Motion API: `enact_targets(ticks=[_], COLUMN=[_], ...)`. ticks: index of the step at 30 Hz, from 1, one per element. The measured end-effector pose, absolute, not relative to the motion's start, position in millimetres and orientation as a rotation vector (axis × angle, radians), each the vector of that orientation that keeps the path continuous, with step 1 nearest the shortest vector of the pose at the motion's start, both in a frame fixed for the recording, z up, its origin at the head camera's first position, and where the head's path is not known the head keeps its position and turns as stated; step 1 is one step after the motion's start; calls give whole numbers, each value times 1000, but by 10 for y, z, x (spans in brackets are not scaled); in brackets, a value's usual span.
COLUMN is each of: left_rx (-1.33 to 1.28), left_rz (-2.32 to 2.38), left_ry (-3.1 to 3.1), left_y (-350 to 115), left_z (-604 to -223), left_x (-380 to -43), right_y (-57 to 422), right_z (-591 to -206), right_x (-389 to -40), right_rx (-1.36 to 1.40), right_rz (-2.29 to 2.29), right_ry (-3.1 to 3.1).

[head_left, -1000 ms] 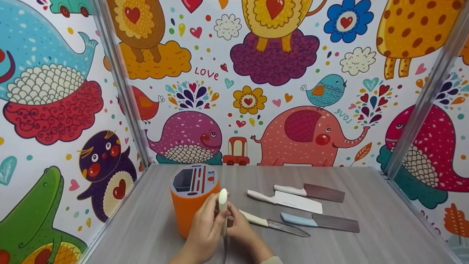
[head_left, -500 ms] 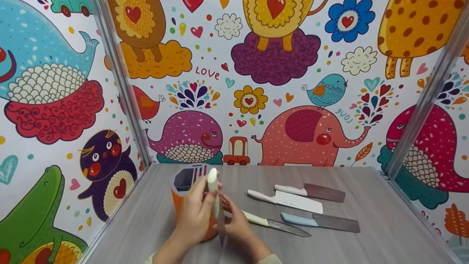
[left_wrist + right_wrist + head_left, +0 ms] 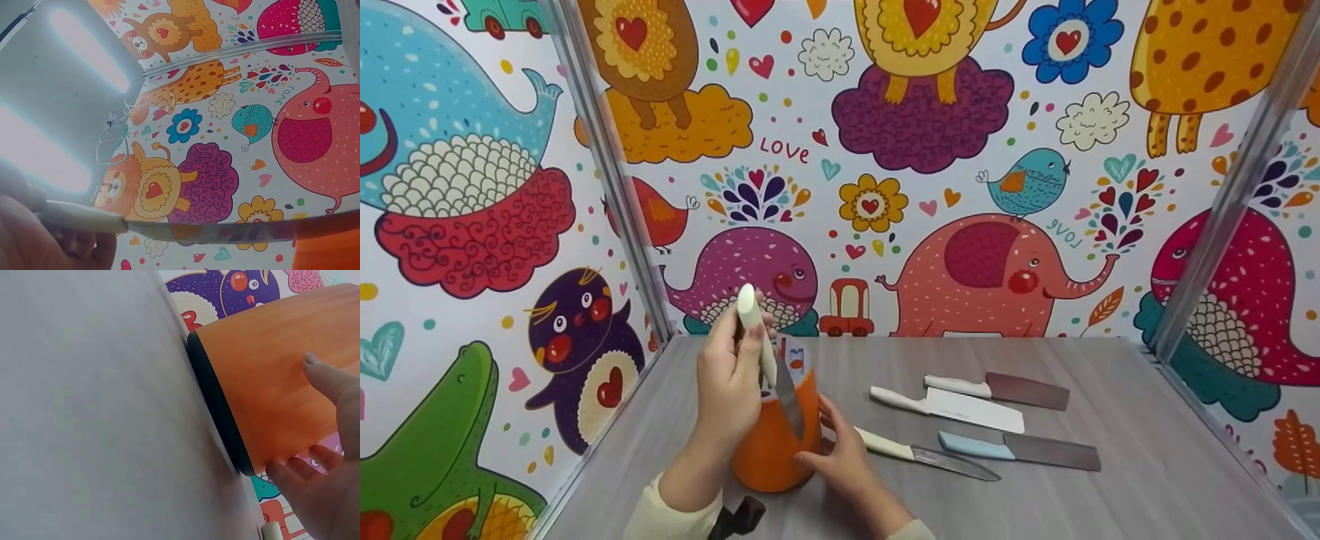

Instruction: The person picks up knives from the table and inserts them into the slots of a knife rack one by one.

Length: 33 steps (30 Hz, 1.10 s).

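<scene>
My left hand [image 3: 727, 375] grips the cream handle of a knife [image 3: 757, 330], raised above the table with its blade slanting down to the right. In the head view the blade overlaps the front of an orange knife block [image 3: 772, 454], which stands upright. The left wrist view shows the knife blade [image 3: 214, 232] reaching across to the orange block at the right edge. Low on the block's right side, my right hand [image 3: 844, 454] holds it, thumb in front and fingers round the side. The block's slotted top is partly hidden behind the left hand and knife.
Right of the block lie a cream-handled knife [image 3: 889, 445], a white cleaver [image 3: 979, 410], a white-handled cleaver with a brown blade [image 3: 1027, 391] and a blue-handled knife [image 3: 1054, 452] with a broad blade. Patterned wall panels [image 3: 780, 187] enclose the table.
My left hand has risen and moved left with the knife, whose blade now slants right across the block. My right hand has left the knife and moved onto the block.
</scene>
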<state>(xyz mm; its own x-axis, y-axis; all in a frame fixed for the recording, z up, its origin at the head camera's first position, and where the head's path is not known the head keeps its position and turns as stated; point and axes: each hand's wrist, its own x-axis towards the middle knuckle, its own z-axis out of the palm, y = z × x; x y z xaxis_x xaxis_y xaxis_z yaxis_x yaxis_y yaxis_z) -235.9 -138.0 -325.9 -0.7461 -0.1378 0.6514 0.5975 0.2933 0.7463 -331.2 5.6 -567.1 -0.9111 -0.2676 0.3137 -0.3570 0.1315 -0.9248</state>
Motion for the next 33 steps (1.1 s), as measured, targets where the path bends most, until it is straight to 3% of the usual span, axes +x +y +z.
enact_targets(ticks=[18,33], left_rx=[-306,-226], left_rz=[-1651,-1354], left_ry=[-1655,-1583], left_y=[-1437,-1565], left_z=[-2701,-2886], left_x=[-2482,-2757], right_y=[74,8], right_z=[-5623,-5675], right_x=[-3283,-3275], right_rx=[623,606], right_rz=[1880,1899], right_ry=[-2327,-2291])
